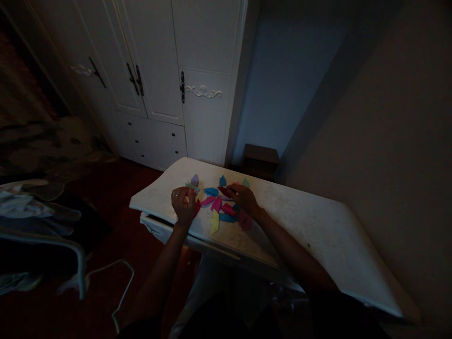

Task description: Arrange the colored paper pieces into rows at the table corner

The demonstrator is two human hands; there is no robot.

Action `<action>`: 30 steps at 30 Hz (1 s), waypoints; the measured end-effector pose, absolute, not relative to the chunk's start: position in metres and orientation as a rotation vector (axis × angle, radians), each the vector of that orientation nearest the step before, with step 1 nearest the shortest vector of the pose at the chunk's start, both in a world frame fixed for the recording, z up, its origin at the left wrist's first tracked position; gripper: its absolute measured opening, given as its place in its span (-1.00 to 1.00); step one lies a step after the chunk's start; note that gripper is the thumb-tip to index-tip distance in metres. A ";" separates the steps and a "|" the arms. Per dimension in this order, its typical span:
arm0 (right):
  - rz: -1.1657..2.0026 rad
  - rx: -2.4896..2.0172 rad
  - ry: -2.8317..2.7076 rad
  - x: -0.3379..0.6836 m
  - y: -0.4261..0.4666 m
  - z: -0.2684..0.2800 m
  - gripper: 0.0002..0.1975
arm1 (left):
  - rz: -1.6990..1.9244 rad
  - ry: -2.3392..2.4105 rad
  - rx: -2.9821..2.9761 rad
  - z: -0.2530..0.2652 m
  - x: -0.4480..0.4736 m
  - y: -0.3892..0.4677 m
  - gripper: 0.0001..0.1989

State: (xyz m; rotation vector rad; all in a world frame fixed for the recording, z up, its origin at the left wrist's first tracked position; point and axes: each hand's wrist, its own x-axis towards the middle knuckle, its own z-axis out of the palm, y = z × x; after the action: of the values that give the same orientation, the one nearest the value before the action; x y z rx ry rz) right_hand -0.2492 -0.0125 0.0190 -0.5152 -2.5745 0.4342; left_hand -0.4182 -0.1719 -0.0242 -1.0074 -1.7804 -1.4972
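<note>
Several small folded paper pieces in bright colours lie on a white table. My right hand [243,197] pinches a dark red folded paper piece [224,191] above the others. My left hand [183,205] is curled with fingers and thumb together; what they hold, if anything, is too small and dark to make out. Beside it lie a purple piece [194,180] and a red piece [197,207]. Between the hands are blue [211,191] and pink [216,204] pieces. Nearer to me lie a yellow piece [215,222] and a teal one [228,218].
The white table [300,226] extends to the right, along the wall. A drawer [155,225] under its front edge is slightly open. Behind stand a white wardrobe [208,127] and a small brown cabinet [261,154]. At left are a white metal frame [79,259] and a cable [123,292].
</note>
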 end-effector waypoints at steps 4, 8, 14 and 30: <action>0.536 -0.364 -2.634 -0.264 -0.041 0.009 -0.80 | -1.534 -1.766 -1.015 -0.026 -0.419 -0.179 -0.83; 0.580 -0.286 -2.653 -0.281 -0.058 -0.008 -0.84 | -1.520 -1.790 -1.162 -0.028 -0.421 -0.182 -0.83; 0.627 -0.231 -2.591 -0.290 -0.069 -0.011 -0.86 | -1.429 -1.742 -1.424 -0.030 -0.423 -0.180 -0.84; 0.356 -0.279 -2.780 -0.254 -0.012 -0.020 -0.79 | -0.925 -2.008 -1.876 -0.026 -0.411 -0.183 -0.60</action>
State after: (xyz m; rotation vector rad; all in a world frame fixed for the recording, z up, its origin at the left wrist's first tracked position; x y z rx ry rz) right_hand -0.2545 -0.0123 -0.0203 -0.2788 -2.7804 0.3559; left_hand -0.4114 -0.1828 -0.0260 -1.8759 -2.0082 -0.9252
